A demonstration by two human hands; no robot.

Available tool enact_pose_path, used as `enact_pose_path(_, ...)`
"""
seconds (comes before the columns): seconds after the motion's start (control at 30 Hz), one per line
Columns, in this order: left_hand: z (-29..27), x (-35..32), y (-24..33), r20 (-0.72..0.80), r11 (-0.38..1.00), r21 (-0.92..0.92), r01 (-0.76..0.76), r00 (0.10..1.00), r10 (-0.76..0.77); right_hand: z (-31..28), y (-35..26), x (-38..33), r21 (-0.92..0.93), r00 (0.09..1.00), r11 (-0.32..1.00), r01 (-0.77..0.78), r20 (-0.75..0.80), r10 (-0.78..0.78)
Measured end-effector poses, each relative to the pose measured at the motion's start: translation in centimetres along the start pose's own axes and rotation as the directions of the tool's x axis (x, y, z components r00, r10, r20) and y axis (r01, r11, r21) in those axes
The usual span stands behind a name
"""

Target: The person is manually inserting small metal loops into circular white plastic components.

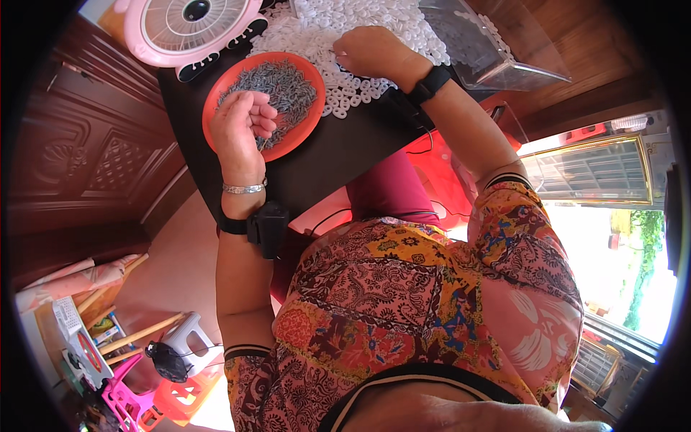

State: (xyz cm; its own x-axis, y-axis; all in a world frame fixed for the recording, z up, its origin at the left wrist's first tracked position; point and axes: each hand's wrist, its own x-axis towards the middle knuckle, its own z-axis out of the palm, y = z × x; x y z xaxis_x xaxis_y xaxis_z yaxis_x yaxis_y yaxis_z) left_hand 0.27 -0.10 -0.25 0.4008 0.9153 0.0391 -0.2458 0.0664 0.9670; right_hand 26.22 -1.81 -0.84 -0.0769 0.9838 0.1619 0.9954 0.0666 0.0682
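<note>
The left hand (241, 122) hovers over the round orange plastic plate (216, 97) heaped with small grey metal pieces (288, 90), its fingers curled loosely over a few of them. The right hand (371, 54) rests on the pile of small white plastic rings (338, 25) spread across the dark worktop (345, 144), fingers pressed together, seemingly pinching one ring. A pink fan (191, 25) stands just beside the plate.

- Clear plastic box (497, 43), up past the right end of the dark table (345, 151). See-through walls, tipped on its side, a few white bits inside.
- White printed carton (68, 320), way off the table's left end, down on the floor among the clutter. Small dark print I can't make out.
- Flat pack (88, 351) just below that carton, with a red oval on a pale face.
</note>
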Motion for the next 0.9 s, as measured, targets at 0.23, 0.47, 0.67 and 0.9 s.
enact_pose_path(0.23, 0.0, -0.1, 0.2, -0.004, 1.000, -0.006, 0.002, 1.000, -0.002, -2.1, -0.1, -0.3, 0.314, 0.994, 0.948, 0.048, -0.106, -0.015)
enact_pose_path(0.47, 0.4, -0.2, 0.0, 0.064, 0.996, 0.068, 0.050, 0.996, -0.055, -3.8, -5.3, 1.1, 0.982, 0.993, 0.176, -0.070, 0.085, -0.083)
enact_pose_path(0.67, 0.4, 0.0, -0.2, 0.015, 0.998, 0.053, 0.033, 0.999, -0.033, -3.1, -8.0, 2.3, 0.999, 0.990, 0.042, -0.022, 0.028, -0.141)
enact_pose_path(0.9, -0.2, 0.2, -0.1, -0.013, 0.997, 0.044, 0.068, 0.998, -0.067, -3.5, -7.8, 3.0, 0.946, 0.954, 0.311, 0.091, 0.007, -0.301)
